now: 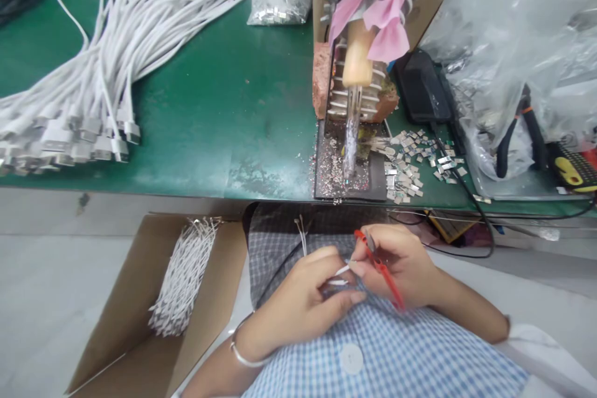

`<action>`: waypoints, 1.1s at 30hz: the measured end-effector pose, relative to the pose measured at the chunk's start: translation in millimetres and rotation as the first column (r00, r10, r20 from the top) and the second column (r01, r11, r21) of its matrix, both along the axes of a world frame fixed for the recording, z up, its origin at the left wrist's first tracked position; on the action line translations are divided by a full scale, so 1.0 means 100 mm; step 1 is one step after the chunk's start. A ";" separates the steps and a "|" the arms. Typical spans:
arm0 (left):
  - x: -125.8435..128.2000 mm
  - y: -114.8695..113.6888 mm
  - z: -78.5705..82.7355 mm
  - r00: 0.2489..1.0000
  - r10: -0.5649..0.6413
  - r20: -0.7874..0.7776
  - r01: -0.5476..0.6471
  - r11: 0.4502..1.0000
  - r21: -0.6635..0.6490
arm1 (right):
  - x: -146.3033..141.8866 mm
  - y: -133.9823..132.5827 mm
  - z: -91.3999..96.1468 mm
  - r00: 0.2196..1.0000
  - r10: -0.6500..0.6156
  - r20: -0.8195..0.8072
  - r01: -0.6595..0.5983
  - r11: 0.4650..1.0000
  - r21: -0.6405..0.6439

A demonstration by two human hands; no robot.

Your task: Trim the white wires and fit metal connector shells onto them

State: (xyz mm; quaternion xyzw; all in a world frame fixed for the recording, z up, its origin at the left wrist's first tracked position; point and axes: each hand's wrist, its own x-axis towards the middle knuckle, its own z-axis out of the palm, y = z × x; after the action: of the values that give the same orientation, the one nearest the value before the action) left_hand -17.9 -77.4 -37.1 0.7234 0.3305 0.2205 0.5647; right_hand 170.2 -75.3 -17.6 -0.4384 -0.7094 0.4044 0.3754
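In front of a blue-and-white checked garment, my left hand (313, 295) is closed around a few thin white cables (342, 271). Some of their ends (301, 230) stick up beyond my knuckles. My right hand (400, 261) grips a small red-handled tool (388, 280) with a bit of grey metal; its exact kind cannot be made out. The right thumb and fingertip meet at the tip of one white cable, close to the left fingers. What the two fingertips pinch there is too small to tell.
A bundle of white USB cables (107, 68) lies on the green table (224, 99). A soldering iron (357, 68) points down over a dark, solder-spattered plate, beside loose metal connectors (405, 183). Pliers (522, 130) lie right. A cardboard box (209, 298) below left holds more cables.
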 end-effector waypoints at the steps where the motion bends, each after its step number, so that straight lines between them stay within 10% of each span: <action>1: -0.01 0.00 0.00 1.000 -0.009 0.016 0.010 1.000 -0.009 | 0.00 0.00 0.00 1.000 0.000 -0.009 0.000 1.000 -0.005; 14: 0.01 -0.02 0.05 0.955 0.259 0.142 -0.240 0.961 -0.139 | 0.01 -0.01 0.01 0.996 -0.053 -0.070 0.065 0.984 0.169; 33: 0.02 -0.04 0.06 0.955 0.276 0.109 -0.262 0.957 -0.126 | 0.02 -0.01 -0.03 0.994 0.023 -0.103 -0.012 0.994 0.108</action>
State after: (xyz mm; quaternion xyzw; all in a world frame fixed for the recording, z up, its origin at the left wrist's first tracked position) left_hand -16.3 -81.2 -30.7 0.6240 0.4013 0.3219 0.5882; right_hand 172.6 -76.0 -21.1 -0.3897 -0.7135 0.3911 0.4313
